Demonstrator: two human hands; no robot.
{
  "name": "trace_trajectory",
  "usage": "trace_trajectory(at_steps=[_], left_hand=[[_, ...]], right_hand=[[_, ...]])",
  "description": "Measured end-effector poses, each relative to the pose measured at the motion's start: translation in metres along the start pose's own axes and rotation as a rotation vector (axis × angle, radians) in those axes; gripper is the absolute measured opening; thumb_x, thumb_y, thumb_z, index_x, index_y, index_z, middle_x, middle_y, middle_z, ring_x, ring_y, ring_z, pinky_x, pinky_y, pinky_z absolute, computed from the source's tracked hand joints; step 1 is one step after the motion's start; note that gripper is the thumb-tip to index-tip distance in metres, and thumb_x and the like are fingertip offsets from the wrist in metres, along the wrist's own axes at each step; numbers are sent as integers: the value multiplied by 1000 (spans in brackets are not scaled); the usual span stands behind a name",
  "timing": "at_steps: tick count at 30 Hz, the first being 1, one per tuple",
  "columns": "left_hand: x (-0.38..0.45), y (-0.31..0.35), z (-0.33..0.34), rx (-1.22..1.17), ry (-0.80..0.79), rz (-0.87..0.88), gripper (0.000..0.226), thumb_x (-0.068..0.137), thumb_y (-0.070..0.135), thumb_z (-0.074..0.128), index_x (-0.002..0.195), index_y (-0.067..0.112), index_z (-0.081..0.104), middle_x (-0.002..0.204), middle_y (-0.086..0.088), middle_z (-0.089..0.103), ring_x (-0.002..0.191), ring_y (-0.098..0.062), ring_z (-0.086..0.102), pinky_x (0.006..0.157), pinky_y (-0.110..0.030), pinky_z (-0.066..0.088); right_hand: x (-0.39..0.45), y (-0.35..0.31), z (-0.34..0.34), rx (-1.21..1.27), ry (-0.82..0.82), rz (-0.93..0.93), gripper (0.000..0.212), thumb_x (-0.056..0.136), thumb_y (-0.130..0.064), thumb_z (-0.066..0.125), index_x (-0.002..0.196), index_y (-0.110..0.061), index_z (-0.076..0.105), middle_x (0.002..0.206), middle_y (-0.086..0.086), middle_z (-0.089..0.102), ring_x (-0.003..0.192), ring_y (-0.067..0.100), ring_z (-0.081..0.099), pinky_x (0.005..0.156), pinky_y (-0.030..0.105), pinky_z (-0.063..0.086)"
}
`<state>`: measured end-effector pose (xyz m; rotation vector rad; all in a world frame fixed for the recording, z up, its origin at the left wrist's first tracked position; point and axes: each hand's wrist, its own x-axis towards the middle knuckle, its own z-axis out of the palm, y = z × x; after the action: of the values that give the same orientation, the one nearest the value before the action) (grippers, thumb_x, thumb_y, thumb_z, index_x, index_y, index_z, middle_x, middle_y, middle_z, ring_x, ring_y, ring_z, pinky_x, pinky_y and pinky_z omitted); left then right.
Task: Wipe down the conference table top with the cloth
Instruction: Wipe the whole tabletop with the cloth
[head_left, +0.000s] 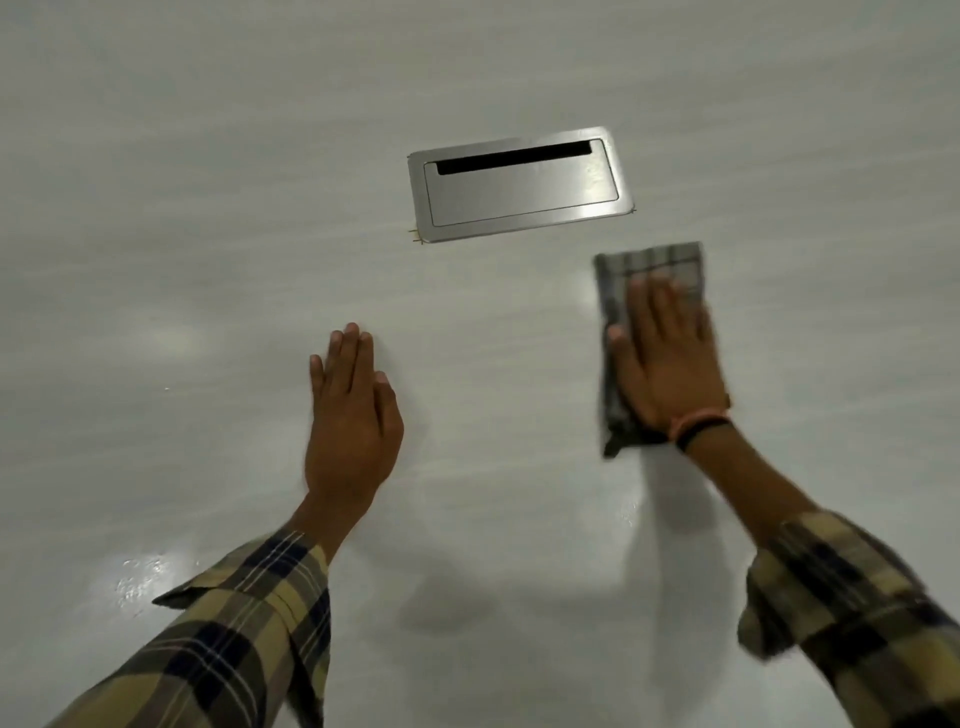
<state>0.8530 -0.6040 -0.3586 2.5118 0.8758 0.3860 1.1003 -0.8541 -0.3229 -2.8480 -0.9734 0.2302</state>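
Note:
A folded grey checked cloth (649, 265) lies flat on the pale grey conference table top (208, 208), just below and right of a metal hatch. My right hand (667, 358) presses down on it with straight, spread fingers and covers most of it; the hand and cloth are motion-blurred. My left hand (353, 410) lies flat on the bare table to the left of the cloth, fingers straight and together, holding nothing.
A brushed-metal cable hatch (519, 184) with a dark slot along its far side is set flush into the table, above and between my hands. Shiny wet-looking patches (140, 577) reflect light at lower left. Plaid sleeves cover both forearms.

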Motion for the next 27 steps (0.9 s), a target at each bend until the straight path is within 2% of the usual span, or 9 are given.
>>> trace_trajectory(at_steps=[2, 4, 6, 9, 13, 16, 19, 22, 27], left_hand=[[0, 0, 0, 3, 16, 5, 53, 111, 21, 32, 160, 0, 30, 170, -11, 25, 161, -20, 13, 132, -47, 8], [-1, -1, 0, 12, 15, 12, 53, 111, 21, 32, 160, 0, 30, 170, -11, 25, 161, -20, 13, 132, -46, 7], [-1, -1, 1, 9, 11, 5, 54, 111, 21, 32, 160, 1, 30, 170, -10, 25, 161, -19, 13, 132, -45, 6], [1, 0, -2, 2, 15, -2, 52, 111, 19, 33, 160, 2, 32, 170, -9, 27, 160, -17, 14, 132, -43, 6], [0, 3, -5, -1, 15, 23, 51, 112, 14, 35, 161, 2, 30, 170, -9, 25, 161, -16, 12, 132, -42, 5], [0, 2, -2, -25, 34, 34, 51, 111, 17, 34, 160, 1, 32, 170, -10, 26, 160, -17, 14, 132, -43, 6], [3, 1, 3, -12, 55, 48, 51, 110, 15, 35, 157, -2, 35, 168, -15, 30, 159, -25, 20, 131, -49, 10], [2, -1, 3, -31, 61, 53, 51, 108, 14, 35, 156, -4, 37, 166, -17, 33, 158, -29, 23, 131, -50, 10], [3, -3, -29, -472, 86, -153, 47, 103, 12, 42, 146, -1, 54, 155, -14, 50, 150, -25, 40, 128, -40, 25]], right_hand=[[41, 5, -11, 29, 0, 194, 71, 105, -53, 15, 164, -14, 14, 171, 13, 12, 159, 33, 7, 128, 52, 2], [81, -25, -10, 52, 11, 252, 73, 104, -52, 13, 164, -11, 10, 172, 13, 8, 159, 33, 3, 127, 54, 0], [101, -73, 1, 55, 17, 150, 73, 103, -51, 14, 164, -11, 11, 172, 14, 9, 159, 32, 4, 127, 53, -2], [71, -146, 18, 50, -20, -152, 66, 107, -48, 19, 165, -15, 11, 172, 9, 9, 159, 27, 3, 128, 53, -3], [-17, -151, 30, 95, -72, -315, 65, 109, -50, 19, 165, -20, 8, 172, 5, 3, 160, 24, -2, 128, 50, -2], [-40, -97, 29, 79, -12, -162, 64, 107, -50, 23, 164, -21, 18, 171, 6, 15, 159, 25, 10, 128, 53, 8], [-13, -58, 15, 58, 11, 154, 68, 106, -52, 17, 165, -18, 15, 171, 10, 15, 159, 30, 9, 128, 54, 3], [25, -93, 12, 92, 35, 331, 69, 106, -51, 14, 165, -14, 11, 172, 12, 9, 159, 31, 4, 127, 55, -2], [-3, -213, 35, 70, -41, -29, 67, 107, -52, 10, 165, -19, 2, 172, 9, -1, 159, 27, -4, 127, 55, -2]])
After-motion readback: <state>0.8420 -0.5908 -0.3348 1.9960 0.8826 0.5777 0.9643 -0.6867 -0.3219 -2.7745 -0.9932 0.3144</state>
